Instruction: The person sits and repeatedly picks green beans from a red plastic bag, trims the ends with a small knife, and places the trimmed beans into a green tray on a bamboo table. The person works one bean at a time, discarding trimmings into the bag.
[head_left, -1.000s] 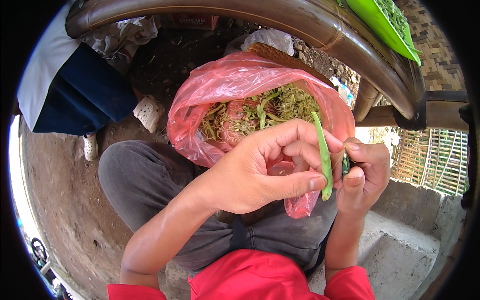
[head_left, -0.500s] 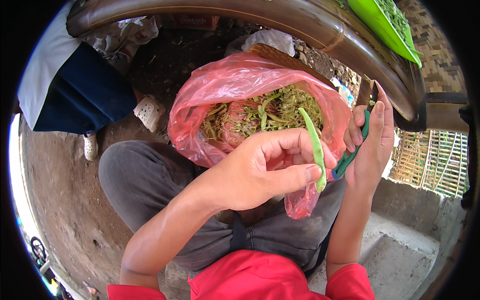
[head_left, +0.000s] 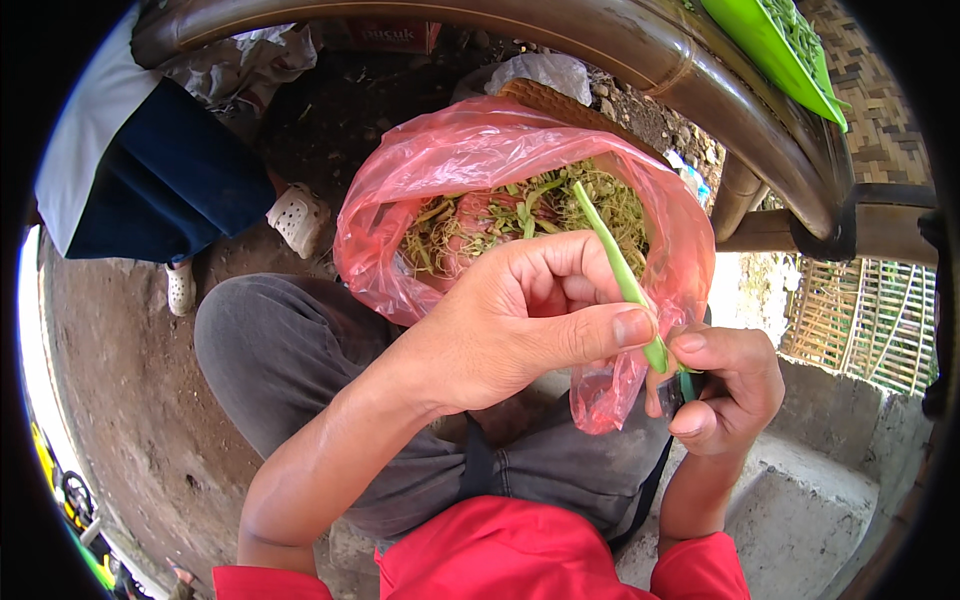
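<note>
My left hand (head_left: pixel 535 315) pinches a long green bean pod (head_left: pixel 612 245) between thumb and fingers. The pod slants, its upper tip over the bag and its lower end close to my right fingers. In my right hand (head_left: pixel 740 375) is a small green-handled knife (head_left: pixel 677 390), mostly covered by the fingers, with a dark part showing at the pod's lower end. Whether the blade touches the pod I cannot tell. Between my legs stands an open red plastic bag (head_left: pixel 430 160) containing green and yellowish plant trimmings (head_left: pixel 602 195).
A bright green tray (head_left: pixel 775 65) of cut beans sits at the upper right, beyond a thick bamboo rail (head_left: pixel 600 45). On the left stands another person in a dark blue garment (head_left: pixel 185 175) and pale clogs (head_left: pixel 298 220). Concrete steps (head_left: pixel 800 510) lie to my right.
My right hand has come down and left, bringing the knife from upright beside the bag to the pod's lower end. The left hand has shifted slightly up with the pod, which leans more.
</note>
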